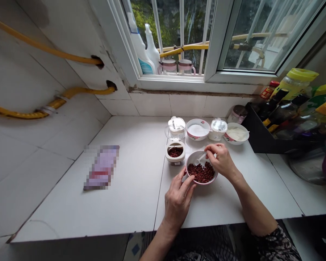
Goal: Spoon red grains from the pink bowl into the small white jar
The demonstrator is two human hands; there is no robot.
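A white bowl (pixel 189 159) with a pink rim holds many small dark red grains (pixel 203 174). My left hand (pixel 179 194) grips the bowl's left and front rim between thumb and fingers. In my right hand (pixel 220 159) is a small white spoon (pixel 200 158), pinched by the handle, with its tip down at the grains inside the bowl. Just left of the bowl stands a small container (pixel 175 159) with its lid up, holding similar dark red grains.
Behind the bowl are a bowl of white powder (pixel 197 129), a lidded jar (pixel 218 129) and another bowl of pale powder (pixel 237 134). A black box (pixel 258 139) of bottles stands at the right. A purple packet (pixel 103 167) lies on the left of the counter (pixel 136 195).
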